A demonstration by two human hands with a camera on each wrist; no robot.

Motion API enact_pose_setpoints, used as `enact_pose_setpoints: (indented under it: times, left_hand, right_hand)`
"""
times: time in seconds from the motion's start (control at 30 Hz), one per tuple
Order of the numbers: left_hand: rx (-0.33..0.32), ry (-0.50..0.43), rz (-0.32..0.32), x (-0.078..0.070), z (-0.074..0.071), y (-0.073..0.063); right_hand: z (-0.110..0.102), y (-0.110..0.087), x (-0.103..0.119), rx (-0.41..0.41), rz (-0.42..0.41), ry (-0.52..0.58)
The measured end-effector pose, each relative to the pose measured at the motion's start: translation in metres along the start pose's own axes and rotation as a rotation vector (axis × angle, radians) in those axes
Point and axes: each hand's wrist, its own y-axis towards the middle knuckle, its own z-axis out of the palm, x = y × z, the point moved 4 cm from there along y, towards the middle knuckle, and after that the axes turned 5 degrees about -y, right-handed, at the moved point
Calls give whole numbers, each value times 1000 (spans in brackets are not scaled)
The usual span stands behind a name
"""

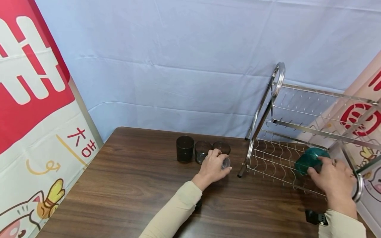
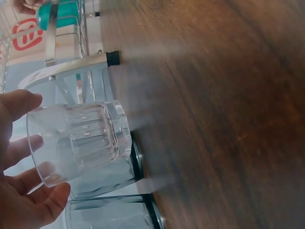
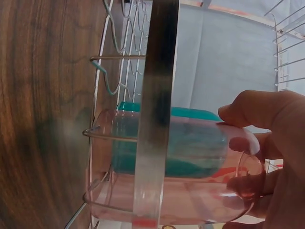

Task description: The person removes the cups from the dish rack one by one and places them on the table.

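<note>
My left hand (image 1: 210,167) holds a clear glass (image 2: 95,136) with a fluted lower part, its thumb on one side and fingers on the other. Three dark tinted glasses, the leftmost (image 1: 185,149) fully in sight, stand in a row at the back of the table; the left hand partly covers the other two. On the lower tier of the metal dish rack, my right hand (image 1: 336,180) grips a pink see-through cup (image 3: 190,195) near its rim. Right beside it is a teal cup (image 1: 309,160). In the head view the hand hides the pink cup.
The two-tier wire dish rack (image 1: 262,125) stands on the right of the brown wooden table (image 1: 119,191). A pale see-through holder (image 1: 342,153) is at the rack's right end. Light blue cloth (image 1: 166,72) hangs behind, with printed sheets at both sides.
</note>
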Motion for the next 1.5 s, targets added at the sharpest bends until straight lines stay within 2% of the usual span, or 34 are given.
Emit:
enact_pose_setpoints:
  times: [0.2,0.33,0.5,0.9,1.27,1.5]
  left_hand:
    - [-24,19,9,0,2,0]
    - [-9,8,-8,0,3,-1]
    - [21,-4,-27,-1,3,-2]
    - [87,69,-45,-2,5,0]
    - [101,107,-37,-3,6,1]
    - [86,158,-29,-4,4,1]
  right_hand:
    - [1,1,-6,22,-31,32]
    - [1,0,-7,29,-57,80]
    - [0,-2,-7,14,-26,122]
    - [2,-6,-3,-38,-12,186]
    - [5,-5,-4,-26,-5,197]
    - [7,-6,-7,14,74,288]
